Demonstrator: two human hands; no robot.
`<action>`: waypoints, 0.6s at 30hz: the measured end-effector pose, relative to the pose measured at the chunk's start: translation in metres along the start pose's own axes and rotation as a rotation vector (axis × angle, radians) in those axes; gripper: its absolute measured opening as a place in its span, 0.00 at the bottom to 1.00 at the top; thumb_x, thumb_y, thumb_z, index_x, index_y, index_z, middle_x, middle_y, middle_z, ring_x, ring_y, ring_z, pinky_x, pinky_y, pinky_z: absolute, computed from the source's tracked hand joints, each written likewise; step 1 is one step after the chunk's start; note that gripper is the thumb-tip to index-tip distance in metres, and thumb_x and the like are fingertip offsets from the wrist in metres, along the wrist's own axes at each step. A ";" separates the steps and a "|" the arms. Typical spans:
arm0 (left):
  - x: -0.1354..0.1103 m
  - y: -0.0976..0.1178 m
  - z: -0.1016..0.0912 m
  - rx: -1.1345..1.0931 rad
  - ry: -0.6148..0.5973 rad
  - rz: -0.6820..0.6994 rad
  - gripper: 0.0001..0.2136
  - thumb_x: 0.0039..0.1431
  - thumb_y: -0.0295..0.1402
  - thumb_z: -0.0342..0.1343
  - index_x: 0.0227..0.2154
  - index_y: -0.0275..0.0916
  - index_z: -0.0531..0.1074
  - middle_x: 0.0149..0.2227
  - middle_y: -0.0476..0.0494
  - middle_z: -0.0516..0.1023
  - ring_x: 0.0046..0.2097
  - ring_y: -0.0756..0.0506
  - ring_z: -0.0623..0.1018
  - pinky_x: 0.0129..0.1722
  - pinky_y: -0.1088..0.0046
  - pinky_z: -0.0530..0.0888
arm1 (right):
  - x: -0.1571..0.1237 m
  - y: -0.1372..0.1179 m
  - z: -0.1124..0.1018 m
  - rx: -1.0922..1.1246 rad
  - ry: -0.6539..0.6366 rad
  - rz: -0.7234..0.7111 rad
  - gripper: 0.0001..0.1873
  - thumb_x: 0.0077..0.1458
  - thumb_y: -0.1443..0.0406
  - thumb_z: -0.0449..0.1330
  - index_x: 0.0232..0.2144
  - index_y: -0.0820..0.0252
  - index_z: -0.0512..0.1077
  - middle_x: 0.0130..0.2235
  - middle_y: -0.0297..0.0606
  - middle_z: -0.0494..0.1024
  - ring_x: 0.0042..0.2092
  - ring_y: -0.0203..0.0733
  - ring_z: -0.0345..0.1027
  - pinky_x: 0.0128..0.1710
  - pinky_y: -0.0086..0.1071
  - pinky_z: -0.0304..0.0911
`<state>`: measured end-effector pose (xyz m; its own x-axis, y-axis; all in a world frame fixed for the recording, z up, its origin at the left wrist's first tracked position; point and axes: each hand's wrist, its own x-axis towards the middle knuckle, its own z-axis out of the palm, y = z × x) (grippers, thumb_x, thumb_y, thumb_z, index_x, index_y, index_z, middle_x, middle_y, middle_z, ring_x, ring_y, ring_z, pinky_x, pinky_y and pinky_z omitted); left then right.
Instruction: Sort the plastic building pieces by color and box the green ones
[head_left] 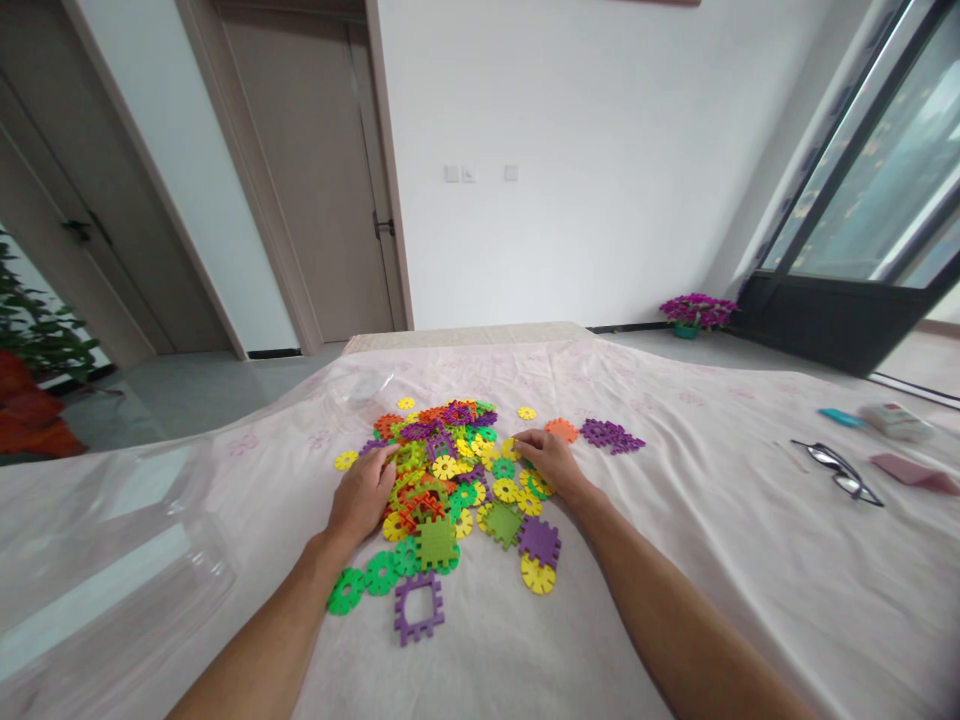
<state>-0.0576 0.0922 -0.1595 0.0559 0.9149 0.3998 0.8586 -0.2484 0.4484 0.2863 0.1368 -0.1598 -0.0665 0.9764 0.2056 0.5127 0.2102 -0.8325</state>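
A heap of plastic building pieces (442, 468) lies on the cloth: notched round discs and toothed squares in yellow, green, orange and purple. My left hand (367, 492) rests against the heap's left side, thumb and forefinger apart, with nothing visibly gripped. At the heap's right edge, my right hand (553, 460) has its fingertips closed at a yellow notched disc (510, 448). Closer to me lie a green square (436, 543), a purple square frame (406, 627), a solid purple square (540, 541) and several green discs (382, 572).
Right of the heap are an orange disc (561, 430) and joined purple pieces (611, 436). Clear plastic packaging (142, 560) covers the left side. Glasses (838, 472), a pink item (913, 473) and a tissue pack (896, 421) lie far right on the pale cloth (712, 520).
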 end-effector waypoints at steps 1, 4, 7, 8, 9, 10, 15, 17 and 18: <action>0.000 0.000 0.000 0.000 -0.002 -0.005 0.19 0.65 0.35 0.42 0.54 0.40 0.70 0.55 0.42 0.75 0.57 0.44 0.72 0.59 0.63 0.67 | 0.000 0.001 0.000 0.012 0.012 -0.004 0.14 0.52 0.59 0.57 0.36 0.59 0.78 0.34 0.36 0.81 0.34 0.41 0.73 0.34 0.31 0.65; 0.000 0.000 0.000 0.004 -0.007 -0.012 0.19 0.65 0.35 0.42 0.54 0.41 0.70 0.55 0.42 0.75 0.57 0.44 0.72 0.59 0.63 0.66 | 0.002 0.006 0.002 -0.030 0.035 -0.031 0.16 0.52 0.61 0.57 0.41 0.58 0.78 0.38 0.36 0.82 0.38 0.43 0.74 0.38 0.33 0.67; 0.001 -0.001 0.001 0.009 -0.010 -0.008 0.19 0.65 0.34 0.42 0.54 0.40 0.70 0.55 0.42 0.75 0.57 0.44 0.72 0.60 0.62 0.66 | 0.004 0.010 0.004 -0.112 0.027 -0.052 0.15 0.52 0.64 0.57 0.41 0.56 0.78 0.37 0.35 0.82 0.38 0.43 0.74 0.38 0.34 0.67; 0.001 -0.002 0.001 0.010 -0.011 -0.005 0.19 0.65 0.34 0.42 0.54 0.40 0.70 0.55 0.42 0.75 0.57 0.44 0.72 0.60 0.62 0.66 | 0.004 0.010 0.004 -0.128 0.021 -0.055 0.15 0.51 0.64 0.57 0.41 0.56 0.78 0.36 0.34 0.82 0.37 0.42 0.74 0.38 0.33 0.66; 0.001 -0.002 0.001 0.010 -0.011 -0.002 0.19 0.65 0.34 0.42 0.54 0.40 0.70 0.55 0.42 0.75 0.57 0.44 0.72 0.59 0.62 0.66 | 0.004 0.010 0.004 -0.139 0.017 -0.055 0.15 0.51 0.64 0.57 0.41 0.56 0.78 0.36 0.34 0.82 0.37 0.42 0.74 0.37 0.33 0.66; 0.001 -0.002 0.001 0.010 -0.009 -0.001 0.19 0.65 0.34 0.42 0.54 0.40 0.70 0.55 0.42 0.75 0.57 0.44 0.72 0.59 0.62 0.66 | 0.003 0.009 0.004 -0.145 0.016 -0.053 0.15 0.51 0.65 0.57 0.40 0.56 0.78 0.35 0.34 0.82 0.36 0.41 0.74 0.37 0.33 0.66; 0.001 -0.002 0.001 0.011 -0.006 -0.002 0.19 0.65 0.34 0.42 0.54 0.40 0.70 0.55 0.42 0.75 0.57 0.44 0.72 0.59 0.62 0.67 | 0.000 0.001 0.002 -0.125 0.006 -0.038 0.11 0.51 0.64 0.58 0.36 0.58 0.77 0.33 0.34 0.81 0.34 0.40 0.73 0.33 0.30 0.64; 0.000 -0.002 0.001 0.009 -0.004 0.001 0.18 0.65 0.34 0.42 0.54 0.40 0.70 0.54 0.42 0.75 0.56 0.44 0.73 0.59 0.63 0.67 | -0.002 -0.003 0.001 -0.117 0.006 -0.038 0.10 0.51 0.63 0.58 0.35 0.58 0.77 0.32 0.34 0.81 0.33 0.40 0.72 0.33 0.30 0.64; 0.000 -0.002 0.001 0.006 -0.003 0.002 0.18 0.65 0.34 0.43 0.54 0.41 0.70 0.54 0.42 0.75 0.56 0.44 0.73 0.59 0.63 0.67 | -0.002 -0.004 0.000 -0.117 0.007 -0.045 0.10 0.51 0.62 0.58 0.34 0.59 0.77 0.31 0.35 0.80 0.33 0.40 0.72 0.32 0.30 0.64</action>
<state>-0.0588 0.0932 -0.1608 0.0590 0.9153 0.3983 0.8618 -0.2480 0.4424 0.2842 0.1338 -0.1568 -0.0857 0.9657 0.2450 0.6061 0.2457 -0.7565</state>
